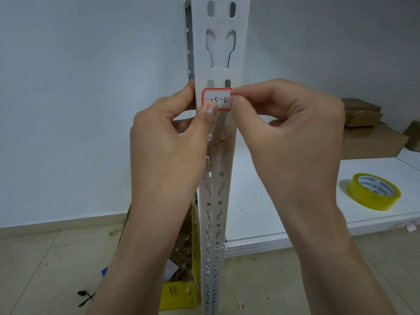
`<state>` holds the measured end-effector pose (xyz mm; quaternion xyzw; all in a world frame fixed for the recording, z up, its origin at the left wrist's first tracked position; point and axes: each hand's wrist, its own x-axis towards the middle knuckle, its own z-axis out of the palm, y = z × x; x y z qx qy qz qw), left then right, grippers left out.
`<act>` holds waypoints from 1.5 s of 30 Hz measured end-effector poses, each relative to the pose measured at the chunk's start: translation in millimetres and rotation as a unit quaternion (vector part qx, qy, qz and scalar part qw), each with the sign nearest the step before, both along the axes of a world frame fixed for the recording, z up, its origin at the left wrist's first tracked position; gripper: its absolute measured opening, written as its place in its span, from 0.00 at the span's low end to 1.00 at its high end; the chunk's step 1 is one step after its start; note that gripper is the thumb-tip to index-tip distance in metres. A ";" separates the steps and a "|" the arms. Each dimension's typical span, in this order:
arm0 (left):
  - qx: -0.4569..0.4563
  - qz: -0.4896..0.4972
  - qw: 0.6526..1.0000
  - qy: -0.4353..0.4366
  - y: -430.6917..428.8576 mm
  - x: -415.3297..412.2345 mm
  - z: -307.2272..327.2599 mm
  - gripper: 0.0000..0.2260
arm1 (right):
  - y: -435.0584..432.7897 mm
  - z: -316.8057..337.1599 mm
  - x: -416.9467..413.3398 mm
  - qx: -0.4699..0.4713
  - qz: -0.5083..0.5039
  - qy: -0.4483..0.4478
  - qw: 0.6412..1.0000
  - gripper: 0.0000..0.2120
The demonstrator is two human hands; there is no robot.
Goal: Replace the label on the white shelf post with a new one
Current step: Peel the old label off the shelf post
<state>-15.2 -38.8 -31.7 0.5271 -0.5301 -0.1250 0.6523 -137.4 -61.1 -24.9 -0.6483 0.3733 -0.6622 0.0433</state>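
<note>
1. Head view: a red-bordered label (217, 99) with handwritten marks sat on the front face of the white shelf post (219, 53), just below a pair of slots. Lower on the post, scraps of torn residue (218, 144) clung to the metal, likely where the old label had been.

2. Head view: the step in hand appeared to be pressing the new label down. To do it well, it should be held square to the post edges, then smoothed from the middle outward so no corner lifts over the slots.

3. Head view: the left hand (168, 142) had its thumb tip on the label's lower left edge, its fingers wrapped round the post's left side; its grip was a loose brace on the post, not clenched.

4. Head view: the right hand (286, 123) pinched the label's right edge between thumb and forefinger, a closed, fine grip.

5. Head view: a roll of clear tape (373, 192) lay on the white shelf (284, 223) at right, near cardboard boxes (368, 137).
</note>
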 end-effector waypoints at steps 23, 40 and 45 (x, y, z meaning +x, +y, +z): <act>0.006 0.002 1.000 0.007 0.6 -1.3 1.5 0.16 | -2.6 -4.1 -1.5 0.012 0.053 -0.051 0.997 0.03; 0.002 -0.003 1.000 0.011 0.5 -2.1 -0.1 0.16 | 0.0 0.9 -0.6 0.050 0.038 -0.050 0.997 0.04; 0.006 -0.002 1.000 0.008 1.0 -1.4 0.3 0.16 | 0.1 0.3 0.7 0.054 0.035 -0.054 0.996 0.04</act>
